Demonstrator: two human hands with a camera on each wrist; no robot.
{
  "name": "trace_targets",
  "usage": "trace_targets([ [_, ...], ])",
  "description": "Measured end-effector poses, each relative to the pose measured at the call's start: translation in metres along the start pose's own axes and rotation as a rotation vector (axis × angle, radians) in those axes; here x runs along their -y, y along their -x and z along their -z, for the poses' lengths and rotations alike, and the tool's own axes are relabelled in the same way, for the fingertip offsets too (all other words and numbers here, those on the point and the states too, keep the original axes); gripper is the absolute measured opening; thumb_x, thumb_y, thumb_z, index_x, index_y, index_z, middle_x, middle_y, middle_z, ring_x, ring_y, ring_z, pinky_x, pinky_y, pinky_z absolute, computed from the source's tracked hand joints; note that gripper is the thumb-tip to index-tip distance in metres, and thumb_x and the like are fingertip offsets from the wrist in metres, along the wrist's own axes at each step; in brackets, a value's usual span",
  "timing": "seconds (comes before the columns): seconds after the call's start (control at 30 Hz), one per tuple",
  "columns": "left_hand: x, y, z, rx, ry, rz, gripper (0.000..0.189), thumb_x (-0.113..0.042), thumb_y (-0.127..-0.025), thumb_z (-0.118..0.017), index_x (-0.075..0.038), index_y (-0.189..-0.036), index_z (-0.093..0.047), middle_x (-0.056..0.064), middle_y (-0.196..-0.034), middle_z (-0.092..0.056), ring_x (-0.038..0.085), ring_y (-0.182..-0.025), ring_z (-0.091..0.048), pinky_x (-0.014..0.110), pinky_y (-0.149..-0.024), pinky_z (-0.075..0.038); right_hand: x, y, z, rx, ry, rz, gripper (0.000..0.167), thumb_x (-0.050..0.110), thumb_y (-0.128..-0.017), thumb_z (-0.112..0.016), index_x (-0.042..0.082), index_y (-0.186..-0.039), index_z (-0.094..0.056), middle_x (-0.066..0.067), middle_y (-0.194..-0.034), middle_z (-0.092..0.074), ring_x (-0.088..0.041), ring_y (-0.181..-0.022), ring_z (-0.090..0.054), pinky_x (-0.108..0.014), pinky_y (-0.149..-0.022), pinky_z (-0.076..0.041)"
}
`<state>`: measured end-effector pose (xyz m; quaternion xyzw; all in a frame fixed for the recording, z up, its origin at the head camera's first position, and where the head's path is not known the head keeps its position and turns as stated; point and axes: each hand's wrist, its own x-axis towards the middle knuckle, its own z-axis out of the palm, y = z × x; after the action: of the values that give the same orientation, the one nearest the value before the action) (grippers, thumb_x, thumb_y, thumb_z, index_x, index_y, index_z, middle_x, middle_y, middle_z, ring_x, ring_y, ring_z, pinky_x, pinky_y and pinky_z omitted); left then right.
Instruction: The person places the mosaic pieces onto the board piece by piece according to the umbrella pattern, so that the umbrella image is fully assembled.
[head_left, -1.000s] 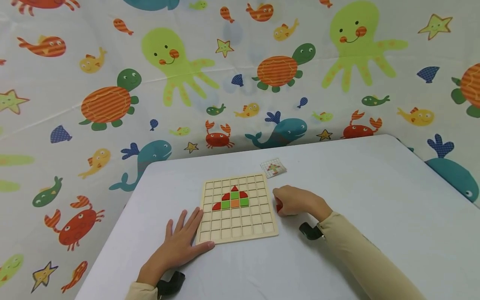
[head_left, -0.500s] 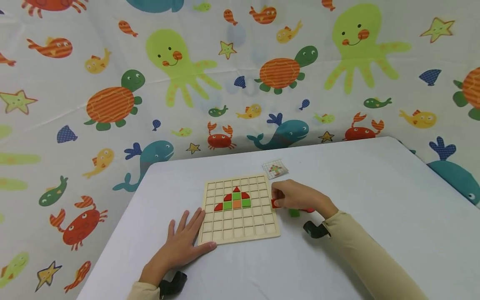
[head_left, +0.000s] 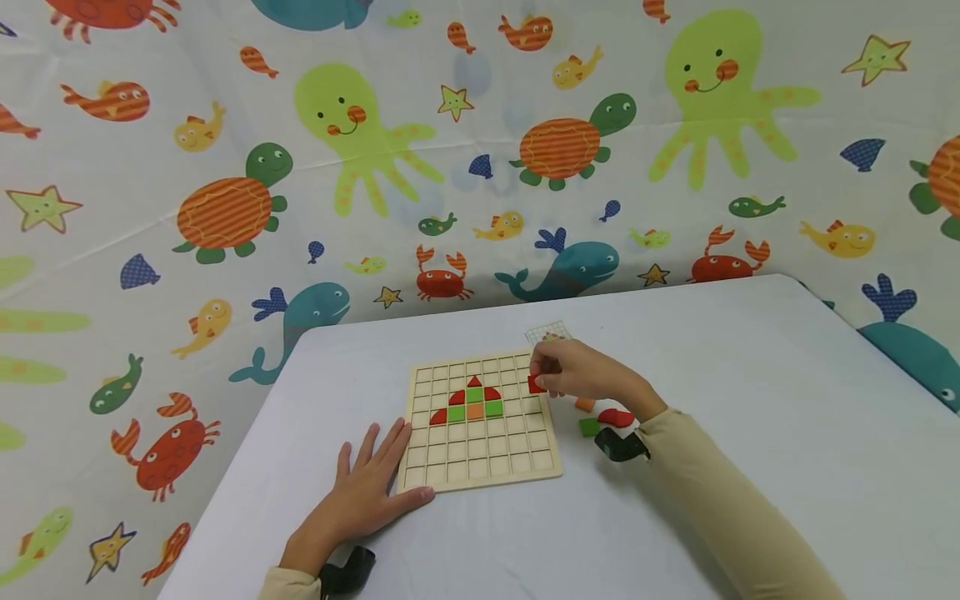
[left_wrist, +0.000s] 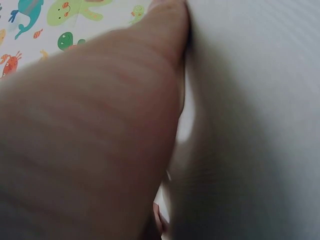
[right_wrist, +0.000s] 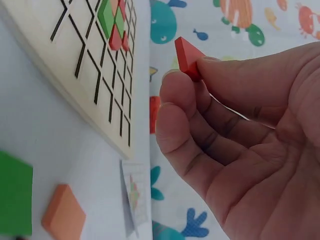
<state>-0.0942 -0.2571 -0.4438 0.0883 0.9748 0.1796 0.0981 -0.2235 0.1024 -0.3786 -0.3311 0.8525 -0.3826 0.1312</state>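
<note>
A square wooden grid board lies on the table, with several red, green and orange tiles set in its cells. My right hand pinches a small red tile between thumb and fingertips, over the board's right border in the head view. The right wrist view shows the tile's thick edge, the other fingers curled below it. My left hand lies flat with spread fingers at the board's left edge, its thumb along the near left corner. In the left wrist view the hand fills the left side, close and blurred.
Right of the board lie loose pieces: an orange tile, a green tile and red rounded pieces. A pattern card sits behind the board, partly hidden by my right hand. A sea-animal cloth hangs beyond the white table.
My right hand has lifted the red tile from beside the board and moved it up and left over the right border, uncovering the loose pieces. The left hand stays in place.
</note>
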Motion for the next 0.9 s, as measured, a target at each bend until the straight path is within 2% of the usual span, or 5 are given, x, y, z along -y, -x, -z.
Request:
trace_targets([
  [0.2,0.002,-0.002,-0.004,-0.011,0.004,-0.001,0.112,-0.074,-0.090,-0.068,-0.008,-0.171,-0.026,0.013,-0.178,-0.017,0.047,-0.162,0.002,0.074,-0.120,0.012,0.001,-0.008,-0.008,-0.027,-0.049,0.044,0.005,-0.004,-0.103,-0.064,0.000,-0.105,-0.065,-0.005,-0.087,-0.065,-0.030,-0.077,-0.068,-0.032,-0.070,-0.058],
  [0.33,0.003,-0.004,-0.004,-0.018,-0.004,-0.008,0.113,-0.075,-0.090,-0.068,-0.009,-0.171,-0.026,0.012,-0.178,-0.016,0.046,-0.162,0.003,0.073,-0.120,0.013,0.001,-0.009,-0.012,-0.045,-0.061,0.034,0.005,-0.003,-0.104,-0.064,0.000,-0.106,-0.066,-0.006,-0.088,-0.066,-0.032,-0.079,-0.069,-0.032,-0.071,-0.059],
  [0.67,0.003,-0.002,-0.001,-0.015,-0.004,-0.017,0.111,-0.073,-0.091,-0.069,-0.009,-0.171,-0.027,0.013,-0.178,-0.018,0.047,-0.162,0.001,0.074,-0.120,0.011,-0.005,-0.019,-0.027,-0.056,-0.089,-0.039,0.005,-0.003,-0.103,-0.066,-0.001,-0.107,-0.068,-0.007,-0.090,-0.068,-0.020,-0.076,-0.066,-0.030,-0.073,-0.058],
  [0.9,0.005,-0.003,-0.002,-0.021,-0.007,-0.007,0.112,-0.074,-0.090,-0.069,-0.009,-0.171,-0.027,0.013,-0.178,-0.017,0.047,-0.162,0.002,0.073,-0.120,0.013,-0.007,-0.025,-0.038,-0.081,0.013,-0.069,0.002,0.001,-0.100,-0.070,-0.001,-0.100,-0.069,-0.002,-0.089,-0.066,-0.017,-0.080,-0.059,-0.030,-0.074,-0.053],
])
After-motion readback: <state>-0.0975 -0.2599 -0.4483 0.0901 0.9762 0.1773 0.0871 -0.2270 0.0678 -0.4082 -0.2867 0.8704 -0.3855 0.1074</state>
